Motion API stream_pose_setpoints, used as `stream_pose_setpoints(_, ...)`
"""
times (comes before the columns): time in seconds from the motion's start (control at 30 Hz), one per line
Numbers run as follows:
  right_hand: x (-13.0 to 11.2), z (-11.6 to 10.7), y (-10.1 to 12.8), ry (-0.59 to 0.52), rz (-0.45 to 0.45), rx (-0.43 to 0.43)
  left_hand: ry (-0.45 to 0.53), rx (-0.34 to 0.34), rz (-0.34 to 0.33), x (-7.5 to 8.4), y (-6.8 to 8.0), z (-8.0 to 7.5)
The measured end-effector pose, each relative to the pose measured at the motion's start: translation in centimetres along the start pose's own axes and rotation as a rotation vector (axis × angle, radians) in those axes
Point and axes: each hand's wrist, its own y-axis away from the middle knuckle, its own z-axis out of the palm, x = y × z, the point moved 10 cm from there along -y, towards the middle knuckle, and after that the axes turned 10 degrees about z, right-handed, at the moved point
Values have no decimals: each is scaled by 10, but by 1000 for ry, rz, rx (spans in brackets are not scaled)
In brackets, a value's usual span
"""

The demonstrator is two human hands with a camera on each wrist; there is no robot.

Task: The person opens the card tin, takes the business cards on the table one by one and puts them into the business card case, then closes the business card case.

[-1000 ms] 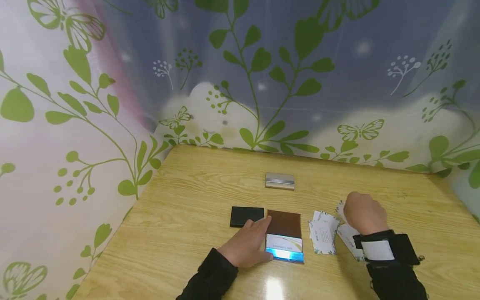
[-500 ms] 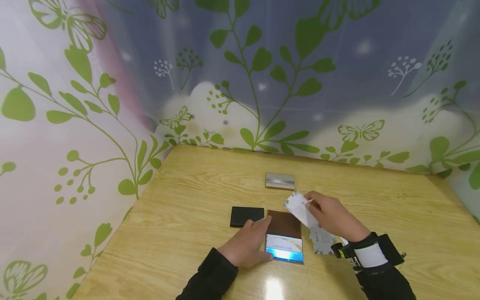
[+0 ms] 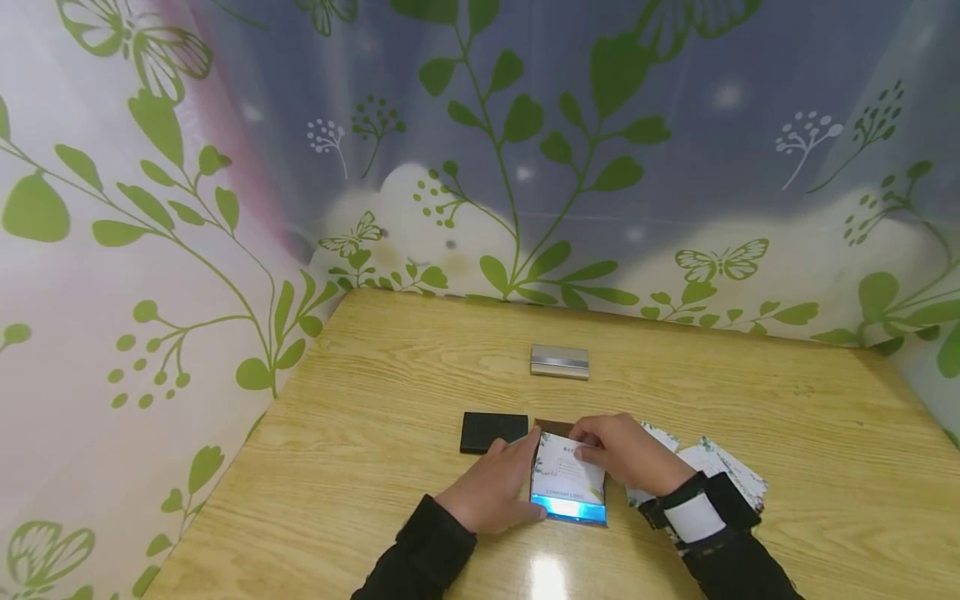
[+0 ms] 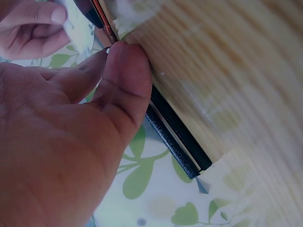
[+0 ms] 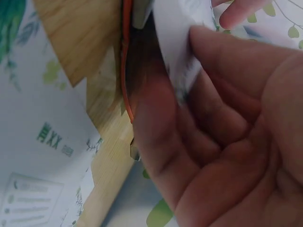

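One white business card (image 3: 564,462) sits over the brown card holder (image 3: 552,426), right hand (image 3: 632,454) pinching its far right corner, and any tilt could snag it on the reflective blue strip (image 3: 567,507). Left hand (image 3: 489,492), fingers extended, braces the holder's edge; easing off might let it skid.

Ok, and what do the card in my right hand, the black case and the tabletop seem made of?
Card: probably paper cardstock, matte white, judging by its thin edge and print. Black case: perhaps leather-like covering with metal trim, from its pebbled side and bright strip. Tabletop: glossy wood or laminate, by grain and reflected light.
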Motion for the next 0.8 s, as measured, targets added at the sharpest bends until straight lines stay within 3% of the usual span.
stream_pose_setpoints(0.37, -5, 10, 2, 25, -43, -50, -9, -3, 13, -1, -1, 0)
stream_pose_setpoints(0.8, -12, 13, 11, -19, -99, -128, -8, -16, 10, 0, 1, 0)
